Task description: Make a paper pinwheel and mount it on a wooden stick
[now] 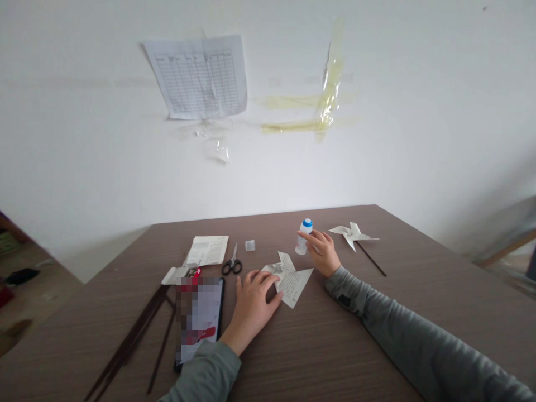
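Left hand (253,301): lower centre of the frame, flat and spread, fingers pressing down on the folded paper pinwheel (288,278); it grips nothing, only pins the paper.
Right hand (323,251): centre right, fingers curled loosely about the glue bottle (304,237), touching its side; whether the grasp is closed I cannot tell.
Folded paper pinwheel: centre of the frame, lying on the counter (335,346), half formed, points gathered at its middle.
Glue bottle: upright, blue cap on, just right of the paper.
Finished pinwheel (352,234): right of centre, on a dark stick, apart from the hands.
Scissors (232,263): left of the paper, untouched.
Sticks (134,335): lower left, in a loose bundle.
Phone (200,315): beside the left wrist.
Step in hand: by my judgement, fetching glue to fix the folded points.
Next move calls for: lifting and uncapping the bottle while the left hand keeps the folds pressed.
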The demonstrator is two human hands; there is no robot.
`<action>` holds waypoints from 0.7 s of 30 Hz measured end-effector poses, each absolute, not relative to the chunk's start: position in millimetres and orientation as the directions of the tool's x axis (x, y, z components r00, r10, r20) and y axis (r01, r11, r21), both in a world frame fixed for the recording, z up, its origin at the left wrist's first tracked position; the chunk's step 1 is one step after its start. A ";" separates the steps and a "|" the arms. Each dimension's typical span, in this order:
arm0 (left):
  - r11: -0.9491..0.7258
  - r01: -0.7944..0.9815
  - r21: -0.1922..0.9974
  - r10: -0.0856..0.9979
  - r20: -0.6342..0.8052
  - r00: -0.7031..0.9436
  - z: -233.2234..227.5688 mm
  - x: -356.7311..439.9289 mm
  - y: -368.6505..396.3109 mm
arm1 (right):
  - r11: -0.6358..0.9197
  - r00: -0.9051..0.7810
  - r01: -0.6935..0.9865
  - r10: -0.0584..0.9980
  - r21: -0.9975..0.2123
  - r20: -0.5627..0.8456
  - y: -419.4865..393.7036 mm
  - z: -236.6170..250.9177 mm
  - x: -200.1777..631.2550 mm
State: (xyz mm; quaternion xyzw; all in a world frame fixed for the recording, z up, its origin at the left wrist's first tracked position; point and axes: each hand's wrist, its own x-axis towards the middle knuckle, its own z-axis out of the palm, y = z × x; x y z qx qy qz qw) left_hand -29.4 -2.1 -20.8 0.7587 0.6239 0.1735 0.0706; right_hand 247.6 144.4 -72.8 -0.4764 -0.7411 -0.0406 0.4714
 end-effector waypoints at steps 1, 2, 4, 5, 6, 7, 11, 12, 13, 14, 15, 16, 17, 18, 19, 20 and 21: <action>-0.208 0.923 0.323 0.972 0.170 0.159 -19.4 -29.0 -2.4 | 0.540 -0.112 0.752 0.671 -0.379 0.733 144.0 -73.3 247.6; -0.205 0.924 0.322 0.973 0.167 0.158 -18.1 -28.6 -2.7 | 0.537 -0.121 0.757 0.675 -0.372 0.728 143.7 -73.8 247.5; -0.199 0.927 0.319 0.974 0.169 0.151 -16.1 -27.6 -2.9 | 0.533 -0.137 0.762 0.687 -0.367 0.714 143.2 -74.6 247.1; -0.195 0.928 0.317 0.974 0.173 0.145 -15.4 -27.1 -3.0 | 0.533 -0.145 0.762 0.694 -0.369 0.705 143.0 -74.9 246.9; -0.189 0.930 0.315 0.974 0.177 0.138 -14.8 -26.5 -3.0 | 0.534 -0.153 0.759 0.701 -0.372 0.696 142.8 -75.2 246.7; -0.184 0.931 0.314 0.975 0.179 0.133 -14.3 -26.0 -2.9 | 0.536 -0.160 0.755 0.708 -0.377 0.688 142.6 -75.4 246.5; -0.178 0.932 0.316 0.978 0.162 0.132 -12.3 -24.1 -3.3 | 0.543 -0.172 0.735 0.728 -0.406 0.663 141.4 -76.6 244.9; -0.177 0.931 0.318 0.979 0.157 0.133 -11.8 -23.7 -3.5 | 0.544 -0.169 0.727 0.733 -0.418 0.659 141.1 -77.0 244.2; -0.177 0.931 0.320 0.979 0.154 0.133 -11.3 -23.5 -3.7 | 0.546 -0.160 0.711 0.739 -0.443 0.655 141.1 -77.4 243.6; -0.177 0.930 0.322 0.979 0.155 0.133 -11.1 -23.3 -3.9 | 0.548 -0.147 0.689 0.746 -0.474 0.649 141.2 -77.8 242.9; -0.178 0.929 0.323 0.979 0.157 0.133 -11.1 -23.4 -4.0 | 0.548 -0.133 0.666 0.755 -0.506 0.643 141.7 -78.1 242.4; -0.180 0.929 0.325 0.978 0.160 0.134 -11.4 -23.5 -4.0 | 0.546 -0.113 0.635 0.765 -0.546 0.634 142.4 -78.4 242.1; -0.182 0.927 0.326 0.977 0.164 0.134 -12.1 -23.9 -3.8 | 0.541 -0.089 0.601 0.777 -0.589 0.623 143.5 -78.6 242.0; -0.186 0.926 0.330 0.976 0.171 0.135 -13.1 -24.5 -3.5 | 0.533 -0.064 0.570 0.788 -0.626 0.612 144.8 -78.7 242.2; -0.190 0.923 0.334 0.974 0.179 0.136 -14.2 -25.2 -3.1 | 0.523 -0.040 0.542 0.798 -0.658 0.602 146.3 -78.8 242.5; -0.196 0.921 0.338 0.972 0.189 0.138 -15.5 -25.9 -2.5 | 0.513 -0.017 0.517 0.806 -0.685 0.591 147.8 -78.7 243.0; -0.202 0.918 0.340 0.970 0.199 0.140 -16.6 -26.7 -2.0 | 0.504 0.003 0.493 0.814 -0.709 0.581 149.2 -78.6 243.5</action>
